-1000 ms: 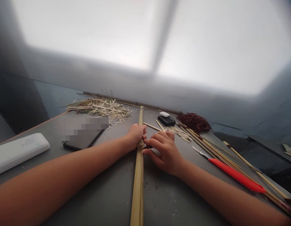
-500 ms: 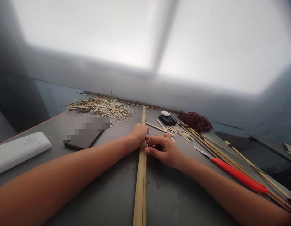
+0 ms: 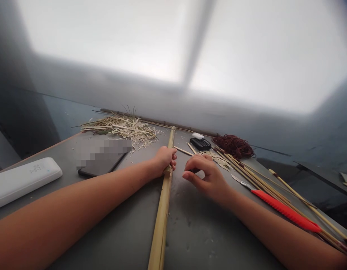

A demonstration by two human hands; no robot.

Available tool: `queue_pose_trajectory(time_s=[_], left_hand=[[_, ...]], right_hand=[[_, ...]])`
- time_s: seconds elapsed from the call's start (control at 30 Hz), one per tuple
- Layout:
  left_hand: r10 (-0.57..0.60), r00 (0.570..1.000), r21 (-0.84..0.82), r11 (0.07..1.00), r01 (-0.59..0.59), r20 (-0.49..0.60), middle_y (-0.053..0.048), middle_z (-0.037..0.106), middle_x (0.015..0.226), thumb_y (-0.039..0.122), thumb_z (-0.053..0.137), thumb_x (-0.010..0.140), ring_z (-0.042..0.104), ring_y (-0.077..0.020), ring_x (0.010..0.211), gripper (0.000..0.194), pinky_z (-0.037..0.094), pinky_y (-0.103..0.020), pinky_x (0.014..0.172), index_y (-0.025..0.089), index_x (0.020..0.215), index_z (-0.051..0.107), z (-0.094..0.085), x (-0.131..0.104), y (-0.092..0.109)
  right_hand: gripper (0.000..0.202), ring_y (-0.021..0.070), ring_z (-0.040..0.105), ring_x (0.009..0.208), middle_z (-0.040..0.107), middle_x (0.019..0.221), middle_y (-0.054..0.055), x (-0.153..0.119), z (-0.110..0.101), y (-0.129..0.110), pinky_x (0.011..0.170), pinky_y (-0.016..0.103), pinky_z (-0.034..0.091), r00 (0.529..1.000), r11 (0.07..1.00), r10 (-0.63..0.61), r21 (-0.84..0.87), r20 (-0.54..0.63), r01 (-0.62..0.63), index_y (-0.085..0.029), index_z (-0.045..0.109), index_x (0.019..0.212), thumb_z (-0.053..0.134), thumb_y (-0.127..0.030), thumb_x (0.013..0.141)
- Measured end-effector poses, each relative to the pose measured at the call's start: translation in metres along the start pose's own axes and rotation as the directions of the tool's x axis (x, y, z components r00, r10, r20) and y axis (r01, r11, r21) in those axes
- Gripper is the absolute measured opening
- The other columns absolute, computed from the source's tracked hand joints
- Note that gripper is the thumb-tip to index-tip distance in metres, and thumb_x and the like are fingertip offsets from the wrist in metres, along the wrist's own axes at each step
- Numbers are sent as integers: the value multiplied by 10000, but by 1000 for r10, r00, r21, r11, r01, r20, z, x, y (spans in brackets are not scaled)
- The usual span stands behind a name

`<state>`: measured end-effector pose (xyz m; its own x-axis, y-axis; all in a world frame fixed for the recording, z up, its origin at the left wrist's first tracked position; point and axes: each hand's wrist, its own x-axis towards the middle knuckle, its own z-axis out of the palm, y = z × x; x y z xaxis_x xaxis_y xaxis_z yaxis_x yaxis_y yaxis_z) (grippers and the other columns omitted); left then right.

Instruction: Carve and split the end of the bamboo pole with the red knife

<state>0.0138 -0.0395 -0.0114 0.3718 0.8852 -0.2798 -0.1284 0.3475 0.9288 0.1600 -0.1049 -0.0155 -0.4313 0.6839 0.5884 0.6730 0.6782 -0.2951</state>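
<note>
A long pale bamboo piece (image 3: 160, 217) runs from the bottom edge toward the middle of the grey table, with a lengthwise split in its near part. My left hand (image 3: 165, 161) is wrapped round it near the far end. To the right of the bamboo, my right hand (image 3: 203, 174) hovers apart from it, its thumb and fingers curled with a gap between them and nothing visible in it.
On the right lie a red-handled knife (image 3: 286, 210), thin sticks (image 3: 258, 178), dark red cord (image 3: 234, 145) and a black device (image 3: 200, 143). At the left are shavings (image 3: 123, 129), a dark flat device (image 3: 102, 165) and a white case (image 3: 27, 180).
My right hand has moved away from the bamboo to the right. The bamboo's near end has swung left, while my left hand still holds it and has shifted slightly left.
</note>
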Motion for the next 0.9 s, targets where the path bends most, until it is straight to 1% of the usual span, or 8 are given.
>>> queue_pose_trajectory(time_s=[0.1, 0.2, 0.27, 0.37, 0.53, 0.77, 0.83, 0.9], left_hand=[[-20, 1000, -51, 998, 19, -3, 80, 368, 517, 186, 435, 936, 278, -34, 332, 254, 244, -183, 365, 202, 702, 340, 0, -1, 2], [-24, 1000, -75, 997, 23, -7, 76, 385, 512, 172, 438, 935, 293, -42, 332, 258, 254, -191, 369, 204, 698, 341, 1, 1, 1], [-15, 1000, -67, 998, 14, -14, 73, 390, 505, 170, 447, 933, 306, -46, 334, 264, 261, -195, 371, 201, 690, 350, 1, 1, 1], [-11, 999, -30, 1000, 10, -33, 69, 385, 484, 172, 454, 930, 326, -55, 329, 277, 260, -202, 367, 197, 669, 364, 1, 1, 0], [-45, 998, -31, 999, 43, -43, 65, 382, 479, 195, 450, 934, 337, -61, 317, 282, 259, -207, 360, 196, 661, 379, 2, 2, 0], [-9, 999, -39, 999, 8, -40, 65, 371, 477, 177, 463, 913, 329, -58, 331, 278, 296, -205, 378, 198, 648, 380, 3, 2, -1], [-5, 999, -26, 1000, 4, -46, 68, 362, 477, 173, 478, 900, 319, -58, 335, 275, 303, -208, 385, 199, 643, 382, 3, 2, -2], [-7, 999, -12, 1000, 6, -50, 66, 373, 490, 179, 491, 893, 325, -62, 342, 267, 311, -214, 392, 204, 651, 383, 3, 2, -2]], right_hand=[[438, 160, 539, 677, 616, 676, -5, -1, 0, 2, 744, 348, 298, 999, 998, 41, -37, 25, -40, -204, 579, 726, 459, -571, 932], [406, 182, 540, 741, 623, 735, 16, -3, 6, 1, 745, 351, 301, 991, 994, 50, -98, 128, -38, -209, 606, 787, 359, -449, 1002], [330, 195, 538, 788, 638, 784, 29, -3, 11, -1, 764, 356, 305, 984, 992, 53, -124, 173, -32, -213, 616, 849, 362, -352, 1008], [219, 206, 549, 828, 655, 820, 35, -4, 17, -4, 782, 359, 306, 985, 989, 80, -134, 154, -59, -210, 605, 899, 417, -285, 983], [162, 207, 558, 809, 654, 827, 40, -4, 20, -8, 790, 368, 295, 988, 984, 115, -151, 102, -99, -203, 584, 864, 480, -287, 955], [218, 212, 501, 769, 633, 774, 47, -5, 15, -15, 739, 355, 284, 994, 975, -32, -217, 106, 54, -198, 555, 820, 425, -299, 962], [231, 211, 497, 763, 633, 770, 49, -5, 16, -15, 742, 355, 288, 995, 975, -16, -219, 103, 38, -199, 553, 808, 458, -356, 948], [241, 204, 501, 741, 623, 739, 37, -4, 18, -15, 723, 343, 291, 994, 980, 40, -196, 105, -19, -200, 546, 774, 521, -393, 916]])
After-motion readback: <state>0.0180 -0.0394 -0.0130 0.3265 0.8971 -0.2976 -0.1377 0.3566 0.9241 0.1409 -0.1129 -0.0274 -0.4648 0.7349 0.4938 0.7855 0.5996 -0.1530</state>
